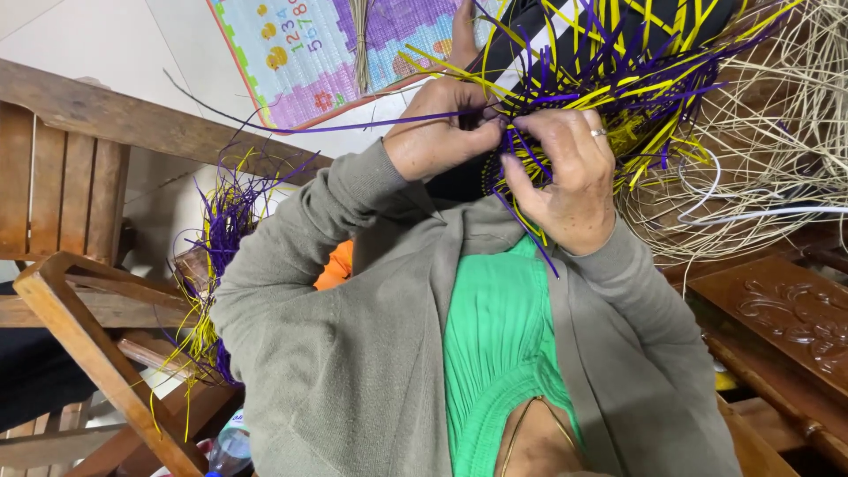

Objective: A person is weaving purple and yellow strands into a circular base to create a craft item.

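Note:
A half-woven piece of purple and yellow plastic strips (pixel 618 79) sits on my lap, its loose ends fanning out in all directions. My left hand (pixel 437 137) pinches a long purple strip (pixel 353 126) that trails off to the left. Touching it fingertip to fingertip, my right hand (pixel 565 181), with a ring on one finger, grips the strips at the woven edge. Both grey cardigan sleeves reach up from the bottom of the view, over a green top.
A tangle of pale cane strands (pixel 777 168) lies to the right, above a carved wooden panel (pixel 786 309). On the left stand a wooden chair (pixel 79 291) and another bunch of purple and yellow strips (pixel 221 238). A colourful play mat (pixel 318 53) covers the floor. A plastic bottle (pixel 231 446) stands low left.

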